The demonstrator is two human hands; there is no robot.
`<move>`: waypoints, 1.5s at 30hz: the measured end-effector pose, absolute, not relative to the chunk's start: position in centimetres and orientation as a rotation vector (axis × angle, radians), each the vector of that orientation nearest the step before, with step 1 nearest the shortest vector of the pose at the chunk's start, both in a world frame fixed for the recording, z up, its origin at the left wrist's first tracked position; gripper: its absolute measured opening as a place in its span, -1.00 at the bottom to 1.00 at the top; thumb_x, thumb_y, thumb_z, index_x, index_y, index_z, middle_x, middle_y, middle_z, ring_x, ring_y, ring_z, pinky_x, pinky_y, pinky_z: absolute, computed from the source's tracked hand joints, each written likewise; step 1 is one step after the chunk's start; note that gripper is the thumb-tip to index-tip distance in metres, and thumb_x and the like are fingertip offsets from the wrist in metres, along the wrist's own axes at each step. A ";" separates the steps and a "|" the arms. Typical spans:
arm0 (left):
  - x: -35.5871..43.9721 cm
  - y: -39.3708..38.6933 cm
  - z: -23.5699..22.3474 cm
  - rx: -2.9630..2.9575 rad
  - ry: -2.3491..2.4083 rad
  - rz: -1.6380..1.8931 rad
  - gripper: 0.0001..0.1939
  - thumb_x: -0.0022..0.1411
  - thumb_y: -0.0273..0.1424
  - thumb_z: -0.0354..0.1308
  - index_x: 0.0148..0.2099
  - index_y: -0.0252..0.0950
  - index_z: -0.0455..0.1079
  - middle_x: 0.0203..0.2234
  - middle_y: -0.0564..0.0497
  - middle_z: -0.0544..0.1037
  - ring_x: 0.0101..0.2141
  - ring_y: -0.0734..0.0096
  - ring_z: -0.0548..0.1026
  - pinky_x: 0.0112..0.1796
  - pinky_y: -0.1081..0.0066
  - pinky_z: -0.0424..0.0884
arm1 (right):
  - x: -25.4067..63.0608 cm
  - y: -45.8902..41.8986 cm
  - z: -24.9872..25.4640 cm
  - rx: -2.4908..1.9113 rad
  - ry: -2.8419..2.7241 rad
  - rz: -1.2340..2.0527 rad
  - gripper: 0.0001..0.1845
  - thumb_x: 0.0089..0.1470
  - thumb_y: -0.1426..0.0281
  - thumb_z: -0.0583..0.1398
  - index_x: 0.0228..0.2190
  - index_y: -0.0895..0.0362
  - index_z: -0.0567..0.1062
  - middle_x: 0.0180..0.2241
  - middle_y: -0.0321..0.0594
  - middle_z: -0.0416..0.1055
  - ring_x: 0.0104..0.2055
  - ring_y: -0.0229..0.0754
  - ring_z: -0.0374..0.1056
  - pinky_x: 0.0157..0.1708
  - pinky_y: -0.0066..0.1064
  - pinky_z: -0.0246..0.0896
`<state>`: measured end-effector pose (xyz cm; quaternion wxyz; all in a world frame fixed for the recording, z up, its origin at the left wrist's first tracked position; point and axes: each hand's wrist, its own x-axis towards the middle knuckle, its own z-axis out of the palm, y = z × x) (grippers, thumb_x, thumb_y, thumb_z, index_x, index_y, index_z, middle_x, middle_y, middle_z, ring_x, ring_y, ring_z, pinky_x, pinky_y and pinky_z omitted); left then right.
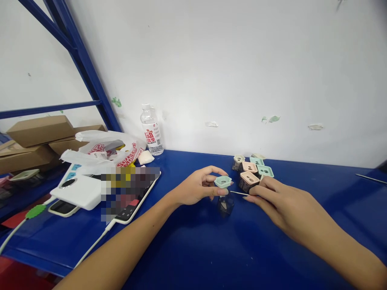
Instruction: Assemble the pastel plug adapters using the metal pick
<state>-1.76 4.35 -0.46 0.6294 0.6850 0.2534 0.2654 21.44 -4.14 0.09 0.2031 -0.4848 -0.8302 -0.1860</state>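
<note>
Between the thumb and fingers of my left hand (198,186) is a mint-green pencil sharpener (223,182) with a hexagonal top. A dark see-through shavings container (226,206) shows just under it; whether the two are joined I cannot tell. My right hand (287,205) pinches a thin metal rod (239,193), whose far end points at the held sharpener. Beyond the right fingertips stand several more sharpeners with dark bodies: a pink one (249,177) nearest, a mint one (266,171) to its right, and a beige one (238,159) at the back left.
Against the white wall stands a water bottle (151,133). On the left of the blue table (193,249) lie a phone (142,197) with a cable, a white device (80,191), a plastic bag (105,149) and cardboard boxes (42,131). Another thin rod (371,178) lies far right.
</note>
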 end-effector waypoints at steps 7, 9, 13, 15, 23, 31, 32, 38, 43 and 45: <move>-2.2 3.8 1.2 1.672 0.610 0.678 -0.50 0.23 -0.20 0.15 0.15 -0.30 0.29 -0.18 -0.12 0.53 -0.11 0.30 0.45 -0.20 0.40 0.33 | 21.6 -4.1 0.1 -1.357 -2.290 -0.423 -0.57 0.30 0.17 -0.07 -0.33 0.05 0.52 -0.42 -0.24 0.36 -0.52 -0.28 0.33 -0.56 -0.45 0.10; -2.3 3.8 1.2 1.682 0.609 0.689 -0.50 0.23 -0.22 0.15 0.17 -0.28 0.27 -0.17 -0.11 0.52 -0.10 0.29 0.45 -0.21 0.42 0.32 | 21.4 -4.2 0.0 -1.347 -2.355 -0.377 -0.57 0.30 0.18 -0.07 -0.32 0.03 0.53 -0.42 -0.25 0.36 -0.52 -0.28 0.33 -0.56 -0.45 0.09; -2.2 3.6 0.9 1.652 0.518 0.680 -0.53 0.23 -0.26 0.16 0.15 -0.27 0.28 -0.15 -0.09 0.49 -0.09 0.32 0.45 -0.09 0.39 0.30 | 21.0 -4.3 -0.1 -1.343 -2.414 -0.343 -0.55 0.31 0.20 -0.09 -0.31 0.00 0.55 -0.44 -0.26 0.37 -0.51 -0.25 0.34 -0.56 -0.42 0.09; -2.1 3.6 0.7 1.635 0.479 0.655 -0.55 0.23 -0.27 0.16 0.14 -0.28 0.28 -0.17 -0.09 0.50 -0.09 0.32 0.45 -0.05 0.36 0.29 | 20.9 -4.4 -0.1 -1.337 -2.436 -0.369 -0.56 0.31 0.22 -0.09 -0.29 -0.01 0.56 -0.47 -0.27 0.36 -0.54 -0.24 0.33 -0.58 -0.41 0.07; -2.0 4.1 0.1 1.477 0.419 0.747 -0.65 0.20 -0.32 0.21 -0.03 -0.26 0.19 -0.19 -0.11 0.53 -0.27 0.41 0.49 -0.13 0.29 0.34 | 21.0 -4.8 0.6 -1.352 -2.251 -0.210 -0.70 0.27 0.28 0.01 -0.31 0.02 0.52 -0.40 -0.29 0.49 -0.40 -0.19 0.42 -0.44 -0.40 0.20; -1.8 2.3 1.7 1.863 0.622 0.693 -0.54 0.29 -0.21 0.03 0.16 -0.32 0.28 -0.35 -0.02 0.46 -0.37 0.46 0.35 -0.34 0.45 0.27 | 20.5 -4.9 1.1 -1.289 -2.067 -0.124 -0.79 0.23 0.34 0.07 -0.31 0.05 0.51 -0.41 -0.29 0.49 -0.44 -0.24 0.39 -0.44 -0.43 0.19; -1.7 1.9 1.8 1.922 0.640 0.677 -0.54 0.30 -0.21 0.02 0.17 -0.31 0.27 -0.36 0.00 0.44 -0.39 0.47 0.33 -0.35 0.46 0.25 | 20.3 -5.0 1.0 -1.272 -2.090 -0.105 -0.80 0.24 0.35 0.07 -0.31 0.04 0.51 -0.42 -0.30 0.48 -0.44 -0.25 0.38 -0.45 -0.43 0.18; -1.2 0.3 1.9 2.114 0.607 0.658 -0.63 0.30 -0.21 0.00 0.07 -0.28 0.24 -0.44 0.07 0.41 -0.45 0.51 0.30 -0.40 0.50 0.24 | 19.5 -5.6 0.9 -1.225 -2.178 -0.028 -0.79 0.25 0.40 0.04 -0.31 0.06 0.48 -0.51 -0.32 0.37 -0.51 -0.29 0.29 -0.53 -0.45 0.08; -1.3 0.0 2.1 2.114 0.569 0.624 -0.64 0.27 -0.22 0.04 0.05 -0.28 0.29 -0.41 0.03 0.44 -0.46 0.51 0.30 -0.42 0.51 0.23 | 19.1 -5.7 1.0 -1.132 -2.200 -0.089 -0.76 0.24 0.44 0.04 -0.43 0.09 0.44 -0.62 -0.38 0.19 -0.60 -0.33 0.15 -0.60 -0.47 -0.02; -1.3 -0.1 2.2 2.081 0.548 0.607 -0.63 0.25 -0.24 0.07 0.06 -0.29 0.31 -0.41 0.02 0.45 -0.46 0.52 0.30 -0.43 0.52 0.23 | 19.0 -5.7 1.0 -1.113 -2.208 -0.095 -0.75 0.23 0.47 0.04 -0.46 0.10 0.42 -0.63 -0.39 0.16 -0.61 -0.35 0.12 -0.61 -0.48 -0.05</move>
